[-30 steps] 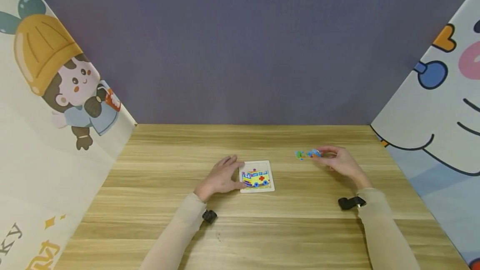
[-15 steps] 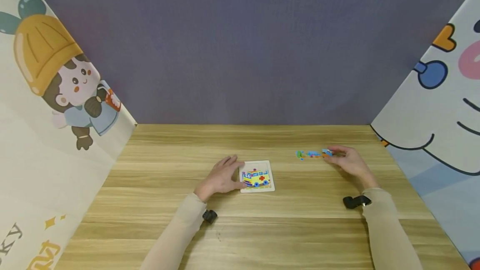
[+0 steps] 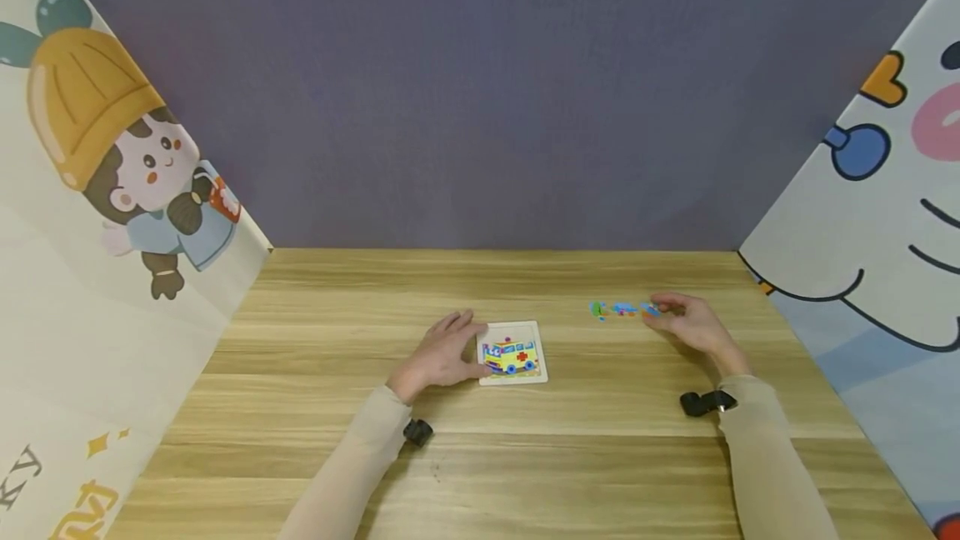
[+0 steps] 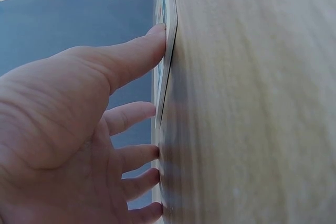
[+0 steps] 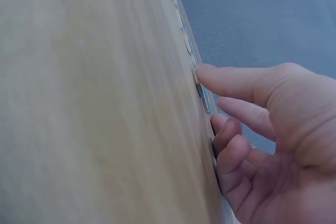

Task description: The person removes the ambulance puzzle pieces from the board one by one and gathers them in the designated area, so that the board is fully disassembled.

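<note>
A small square puzzle board with a pale frame lies on the table, bearing a yellow ambulance picture under a bare pale upper area. My left hand rests at its left side, fingers spread; in the left wrist view the thumb touches the board's edge. To the right, a short row has a green piece and a blue piece. At the row's right end my right hand pinches a blue-and-orange puzzle piece between thumb and index finger, low at the tabletop.
The wood-grain table meets a dark grey-blue panel at the back. Printed cartoon panels stand on the left and right. A small black device is worn on the right wrist, another on the left.
My right hand has carried the blue-and-orange piece rightward from the middle of the row to its right end, then slightly back left. The left hand and board stay put.
</note>
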`<state>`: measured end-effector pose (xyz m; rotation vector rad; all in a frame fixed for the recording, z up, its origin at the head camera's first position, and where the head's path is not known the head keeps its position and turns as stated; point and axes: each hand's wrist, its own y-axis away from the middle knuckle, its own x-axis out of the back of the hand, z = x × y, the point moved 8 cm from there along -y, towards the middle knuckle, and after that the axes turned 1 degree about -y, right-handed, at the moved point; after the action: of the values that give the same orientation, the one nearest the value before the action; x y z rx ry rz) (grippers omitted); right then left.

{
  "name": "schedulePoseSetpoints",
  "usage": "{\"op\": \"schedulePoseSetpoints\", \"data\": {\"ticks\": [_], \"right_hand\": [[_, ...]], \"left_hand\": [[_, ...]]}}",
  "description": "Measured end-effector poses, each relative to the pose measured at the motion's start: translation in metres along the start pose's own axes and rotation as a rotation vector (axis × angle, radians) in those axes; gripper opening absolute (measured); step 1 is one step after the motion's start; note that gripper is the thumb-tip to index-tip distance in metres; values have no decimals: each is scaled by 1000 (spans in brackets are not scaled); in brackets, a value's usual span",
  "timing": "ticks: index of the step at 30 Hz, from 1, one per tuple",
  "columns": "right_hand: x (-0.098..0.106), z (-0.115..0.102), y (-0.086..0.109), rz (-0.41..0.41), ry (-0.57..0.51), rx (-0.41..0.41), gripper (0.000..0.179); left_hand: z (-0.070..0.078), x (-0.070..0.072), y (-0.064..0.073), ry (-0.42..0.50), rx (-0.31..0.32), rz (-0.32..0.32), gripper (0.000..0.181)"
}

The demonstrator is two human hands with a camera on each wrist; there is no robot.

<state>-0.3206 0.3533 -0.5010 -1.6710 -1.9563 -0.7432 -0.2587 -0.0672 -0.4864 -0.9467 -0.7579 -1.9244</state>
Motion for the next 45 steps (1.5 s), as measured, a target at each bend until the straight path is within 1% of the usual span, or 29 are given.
{"op": "schedulePoseSetpoints", "data": {"ticks": [7, 14, 20, 27, 30, 33, 35, 40, 45], "right_hand": [[0, 5, 2, 40, -6, -11, 63], [-1, 4, 2, 42, -16, 3, 62], [1, 6, 3, 44, -29, -9, 63], [6, 3, 4, 123, -91, 4, 61], [5, 1, 3, 139, -117, 1, 61], [1, -6, 0, 151, -136, 14, 57], [-4, -13, -2, 150, -125, 29, 54], [-21, -33, -2, 118, -74, 57, 49], [-42, -53, -3, 74, -110, 96, 43]], "left_hand": [[-1, -1, 0, -4, -1, 6, 78], [-3, -3, -1, -4, -3, 13, 78], [-3, -2, -2, -9, -2, 16, 78], [-2, -1, -1, -7, 0, 22, 78], [-1, -1, -1, -7, -6, 23, 78], [-1, 0, -1, -6, -5, 25, 78], [-1, 0, -1, -5, -4, 25, 78], [-2, -1, -1, -13, -3, 19, 77], [-2, -2, -1, -12, -3, 14, 77]]}}
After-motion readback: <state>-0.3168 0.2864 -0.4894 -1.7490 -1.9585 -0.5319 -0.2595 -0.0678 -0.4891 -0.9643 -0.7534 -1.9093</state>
